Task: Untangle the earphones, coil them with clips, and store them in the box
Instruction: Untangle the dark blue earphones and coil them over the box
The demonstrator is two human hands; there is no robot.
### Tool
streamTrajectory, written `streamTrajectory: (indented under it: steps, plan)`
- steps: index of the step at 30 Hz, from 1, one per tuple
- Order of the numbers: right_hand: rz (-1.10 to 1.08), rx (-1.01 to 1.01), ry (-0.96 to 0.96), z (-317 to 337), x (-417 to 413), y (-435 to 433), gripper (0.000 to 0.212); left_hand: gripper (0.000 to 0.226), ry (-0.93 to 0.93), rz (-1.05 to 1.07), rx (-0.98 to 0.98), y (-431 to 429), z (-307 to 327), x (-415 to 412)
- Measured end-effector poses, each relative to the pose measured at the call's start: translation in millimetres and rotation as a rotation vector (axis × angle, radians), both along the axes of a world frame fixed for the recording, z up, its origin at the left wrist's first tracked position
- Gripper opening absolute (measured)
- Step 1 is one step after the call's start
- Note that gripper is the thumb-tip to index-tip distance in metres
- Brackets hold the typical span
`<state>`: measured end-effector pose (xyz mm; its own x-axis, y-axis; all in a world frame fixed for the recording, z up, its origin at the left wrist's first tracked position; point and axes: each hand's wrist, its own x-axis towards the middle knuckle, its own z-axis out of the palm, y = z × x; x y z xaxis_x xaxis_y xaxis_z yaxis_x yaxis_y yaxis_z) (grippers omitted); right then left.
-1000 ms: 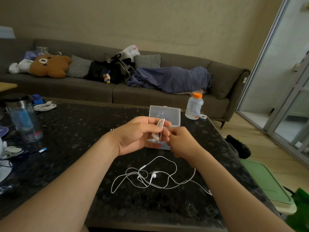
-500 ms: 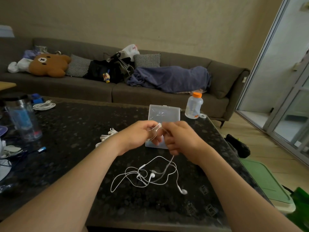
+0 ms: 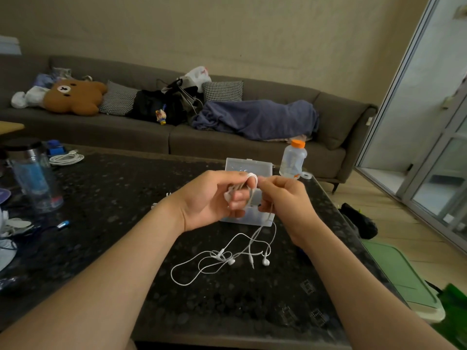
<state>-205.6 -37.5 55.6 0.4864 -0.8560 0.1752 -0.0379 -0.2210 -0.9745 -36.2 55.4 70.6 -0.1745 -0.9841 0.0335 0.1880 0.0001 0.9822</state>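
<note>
"Where were the thin white earphones [image 3: 220, 253] with the long cord?"

"Part of the cord was up in the hands. The rest lay in a loose tangle on the black speckled stone table [image 3: 113, 198], close in front of the person. Both little ear pieces lay in that tangle."

"What did the left hand [image 3: 209, 198] do?"

"Its fingers were curled. Some white cord was looped round them, and the thumb pressed on the loops."

"And the right hand [image 3: 285, 205]?"

"It was just beside the left fingers, almost touching them. It pinched the cord between thumb and fingers. From there the cord hung down to the tangle on the table."

"Where was the box?"

"The clear plastic box [image 3: 249, 166] sat on the table right behind the hands. Its lid stood open. The hands hid most of it, so I could not tell what was inside."

"What else was there?"

"A small see-through bottle with an orange cap [image 3: 293, 160] stood just right of the box. A long grey sofa [image 3: 101, 130] was behind the table, with a brown bear cushion [image 3: 75, 97] and a blue blanket [image 3: 255, 117] on it."
</note>
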Motion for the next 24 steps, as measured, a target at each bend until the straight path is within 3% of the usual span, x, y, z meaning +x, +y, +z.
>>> streamTrajectory:
  steps: [5, 9, 10, 12, 14, 15, 17, 24]
  plan:
    - [0.175, 0.047, 0.225, -8.6, 5.8, 2.9, 0.028, 0.018, 0.120, 0.213, -0.048, -5.6, -2.0, -0.6]
    - [0.241, 0.063, 0.383, -9.8, 5.1, 2.5, 0.021, 0.020, -0.011, 0.396, -0.080, -12.1, -6.0, -2.1]
    - [0.283, 0.066, 0.435, -9.1, 4.4, 4.4, 0.021, 0.019, -0.112, 0.472, -0.100, -14.0, -10.1, 0.1]
    - [0.363, 0.076, 0.484, -9.0, 3.4, 8.6, 0.019, 0.019, -0.571, 0.625, -0.185, -16.1, -21.6, 8.3]
    - [0.368, 0.076, 0.404, -7.7, 3.0, 9.2, 0.018, 0.018, -1.048, 0.585, -0.141, -19.3, -36.5, 13.9]
    - [0.339, 0.070, 0.340, -6.2, 2.4, 8.5, 0.018, 0.018, -1.143, 0.531, -0.075, -18.5, -39.7, 13.0]
    - [0.243, 0.027, 0.253, -3.2, 2.2, 5.5, 0.019, 0.022, -1.088, 0.449, 0.013, -17.0, -40.6, 10.4]
    - [-0.013, -0.067, 0.182, -7.6, 3.4, -0.6, 0.023, 0.039, -0.462, 0.259, 0.128, -14.8, -27.0, 11.7]
